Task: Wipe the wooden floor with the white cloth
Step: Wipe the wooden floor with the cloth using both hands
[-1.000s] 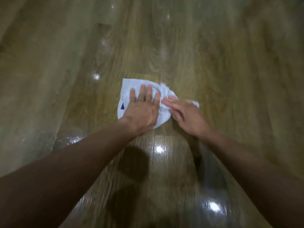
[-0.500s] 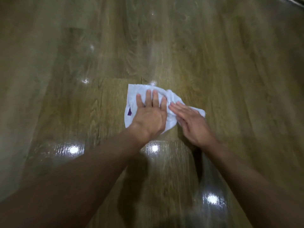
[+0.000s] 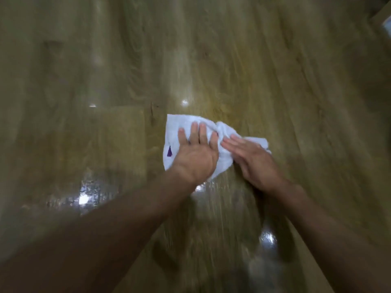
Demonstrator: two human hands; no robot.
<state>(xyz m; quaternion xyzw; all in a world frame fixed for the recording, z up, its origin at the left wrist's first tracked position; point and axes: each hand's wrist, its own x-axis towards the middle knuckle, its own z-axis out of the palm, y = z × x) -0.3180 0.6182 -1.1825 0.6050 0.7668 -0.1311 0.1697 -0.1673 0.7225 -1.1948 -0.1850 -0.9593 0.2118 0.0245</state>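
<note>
A crumpled white cloth [image 3: 177, 127] with a small purple mark lies on the glossy wooden floor [image 3: 264, 81] near the middle of the view. My left hand [image 3: 196, 157] presses flat on the cloth's left part, fingers spread and pointing away from me. My right hand [image 3: 254, 161] lies flat on the cloth's right part, fingers pointing left and up, next to the left hand. Much of the cloth is hidden under both hands. The frame is blurred by motion.
Wet, shiny patches with light reflections [image 3: 84, 197] sit on the floor in front of me. A pale edge of something [image 3: 385, 20] shows at the top right corner. Bare floor planks stretch on all sides.
Both hands and the cloth have slid to the right and nearer in the view. The hands keep the same flat pose on the cloth.
</note>
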